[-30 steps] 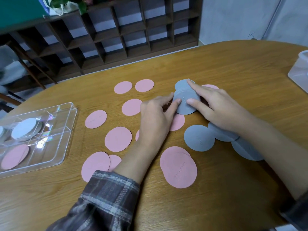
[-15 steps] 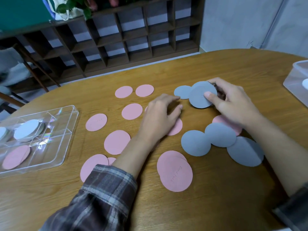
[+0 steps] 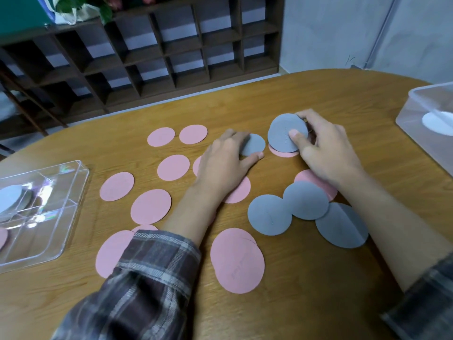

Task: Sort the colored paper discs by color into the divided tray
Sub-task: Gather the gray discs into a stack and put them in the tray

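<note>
We note plaid sleeves (image 3: 152, 273) at the bottom of the frame, one on each forearm. Just above them, at lower centre, two overlapped pink discs (image 3: 237, 261) lie on the wooden bench (image 3: 306, 290). More pink discs (image 3: 150, 206) are scattered across the left half of the bench.

Right of centre, three grey discs (image 3: 269, 214) lie in an overlapping row. The middle one covers part of a pink disc behind it.

At the left edge stands the clear divided tray (image 3: 73, 192). One of its upper compartments holds a pale grey disc (image 3: 9, 200). A lower compartment shows the edge of a pink one (image 3: 2, 238).

At mid-frame the left hand (image 3: 225, 163) lies low on the bench with its fingers relaxed. They cover the left edge of a small grey disc (image 3: 253, 144), and the thumb tip touches its near edge. The disc lies flat.

To its right, the right hand (image 3: 323, 148) pinches a large grey disc (image 3: 282, 132), thumb on the face and fingers curled behind. It is tilted up over a pink disc partly hidden below. We cannot tell whether more than one sheet is held.

Two small pink discs (image 3: 193, 134) lie beyond the left hand.

A clear box (image 3: 416, 111) sits at the right edge with a white disc (image 3: 438, 122) inside. A dark wooden shelf (image 3: 171, 45) fills the upper left.
</note>
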{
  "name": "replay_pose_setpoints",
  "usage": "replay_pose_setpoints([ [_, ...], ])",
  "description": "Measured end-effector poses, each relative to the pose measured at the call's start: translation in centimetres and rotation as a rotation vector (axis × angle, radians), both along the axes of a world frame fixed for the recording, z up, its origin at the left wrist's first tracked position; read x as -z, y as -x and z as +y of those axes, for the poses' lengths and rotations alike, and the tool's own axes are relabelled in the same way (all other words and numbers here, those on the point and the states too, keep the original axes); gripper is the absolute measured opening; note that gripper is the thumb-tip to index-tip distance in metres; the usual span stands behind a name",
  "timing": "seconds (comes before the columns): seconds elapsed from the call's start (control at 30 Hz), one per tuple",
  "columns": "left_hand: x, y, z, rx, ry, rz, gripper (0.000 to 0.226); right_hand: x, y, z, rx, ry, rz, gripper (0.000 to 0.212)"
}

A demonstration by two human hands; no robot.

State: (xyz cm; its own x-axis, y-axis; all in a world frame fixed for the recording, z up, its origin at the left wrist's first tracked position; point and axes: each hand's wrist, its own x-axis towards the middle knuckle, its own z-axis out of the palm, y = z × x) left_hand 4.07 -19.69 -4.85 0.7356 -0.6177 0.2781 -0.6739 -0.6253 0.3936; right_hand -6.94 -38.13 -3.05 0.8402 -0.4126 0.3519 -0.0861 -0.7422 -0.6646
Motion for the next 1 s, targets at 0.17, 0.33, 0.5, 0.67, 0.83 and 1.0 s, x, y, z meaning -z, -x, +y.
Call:
replay_pose_setpoints([
  [0.17,0.1,0.4,0.2,-0.004,0.017,-0.132,0.036,0.0,0.1,0.1,-0.004,0.005,0.001,0.026],
  [0.33,0.1,1.0,1.4,-0.011,0.092,-0.264,0.038,0.1,0.2,0.5,-0.031,-0.029,-0.024,0.031],
  [0.5,-0.2,1.8,2.1,0.010,0.342,-0.261,0.027,0.2,0.3,1.0,-0.087,-0.062,-0.038,0.030],
  [0.67,-0.3,3.3,2.5,0.002,0.445,-0.199,0.014,0.3,0.2,1.2,-0.142,-0.088,-0.026,0.034],
  [0.83,-0.4,3.8,2.6,-0.069,0.482,-0.027,0.029,0.1,0.4,1.9,-0.233,-0.134,0.046,0.041],
  [1.0,-0.5,3.9,2.4,-0.083,0.498,0.027,0.030,0.5,0.2,2.1,-0.279,-0.161,0.085,0.043],
])
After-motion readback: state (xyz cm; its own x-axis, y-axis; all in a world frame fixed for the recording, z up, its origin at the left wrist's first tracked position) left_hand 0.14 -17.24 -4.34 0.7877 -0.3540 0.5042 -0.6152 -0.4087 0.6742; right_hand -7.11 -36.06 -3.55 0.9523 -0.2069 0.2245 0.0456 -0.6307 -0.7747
